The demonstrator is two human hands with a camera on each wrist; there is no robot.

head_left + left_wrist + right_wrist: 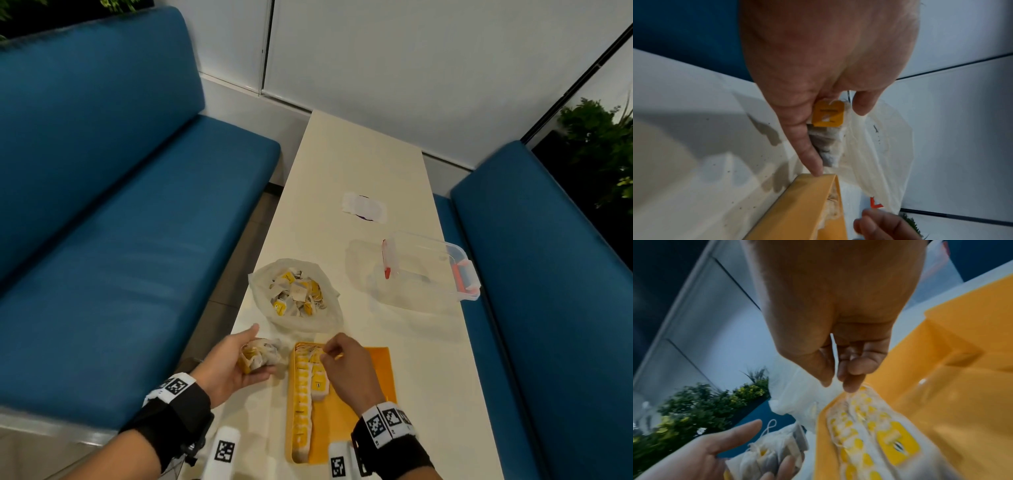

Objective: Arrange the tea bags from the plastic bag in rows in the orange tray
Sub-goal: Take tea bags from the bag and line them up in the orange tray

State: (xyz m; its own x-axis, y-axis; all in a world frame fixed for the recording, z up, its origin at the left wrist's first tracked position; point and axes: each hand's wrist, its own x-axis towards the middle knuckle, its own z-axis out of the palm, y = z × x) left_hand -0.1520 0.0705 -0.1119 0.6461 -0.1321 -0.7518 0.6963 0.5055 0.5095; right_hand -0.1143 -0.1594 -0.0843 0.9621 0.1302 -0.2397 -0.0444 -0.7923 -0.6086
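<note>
The orange tray (pixel 356 404) lies on the white table's near end. One row of yellow-tagged tea bags (pixel 301 404) runs along its left wall, and a short second row (pixel 318 377) sits beside it. My left hand (pixel 262 349) hovers left of the tray and grips a bunch of tea bags (pixel 258 354), whose yellow tag (pixel 828 113) shows in the left wrist view. My right hand (pixel 330 351) is over the tray's far end, its fingers curled. Its thumb and forefinger (pixel 851 386) point down close together, with nothing seen between them. The open plastic bag (pixel 329 318) of tea bags stands just beyond.
A clear plastic box (pixel 428 270) with red latches stands at the right edge of the table, and a white wrapper (pixel 364 207) lies farther back. Blue benches (pixel 120 240) flank the narrow table (pixel 428 377) on both sides. The left table edge runs close to my left hand.
</note>
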